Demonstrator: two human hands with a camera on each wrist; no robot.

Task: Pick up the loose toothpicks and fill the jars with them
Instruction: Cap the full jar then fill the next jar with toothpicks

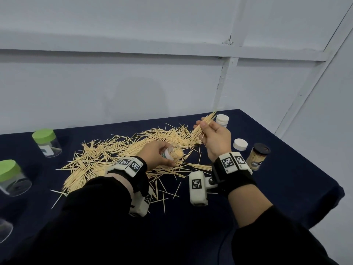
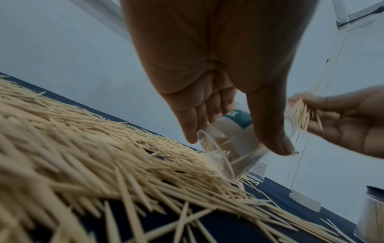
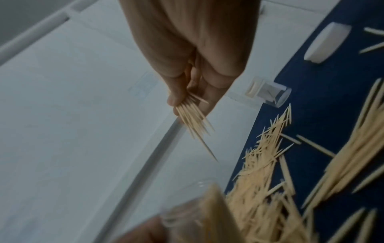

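Observation:
A broad heap of loose toothpicks (image 1: pixel 118 153) covers the middle of the dark blue tablecloth (image 1: pixel 286 188). My left hand (image 1: pixel 160 153) grips a clear jar (image 1: pixel 174 153) with a white and teal label, tilted on its side above the heap and partly filled with toothpicks; the left wrist view shows the jar (image 2: pixel 224 148) between thumb and fingers. My right hand (image 1: pixel 212 136) is raised to the right of the jar and pinches a bundle of toothpicks (image 1: pixel 206 123) that fans upward. The right wrist view shows the bundle (image 3: pixel 193 118) in the fingertips and the jar (image 3: pixel 197 213) at the bottom.
Two green-lidded clear jars (image 1: pixel 46 143) (image 1: pixel 11 177) stand at the left, with another clear jar's rim (image 1: pixel 4 231) at the left edge. At the right are a white-lidded jar (image 1: pixel 222 120), a loose white lid (image 1: pixel 240 144) and a black-lidded jar full of toothpicks (image 1: pixel 257 156). A wall stands behind the table.

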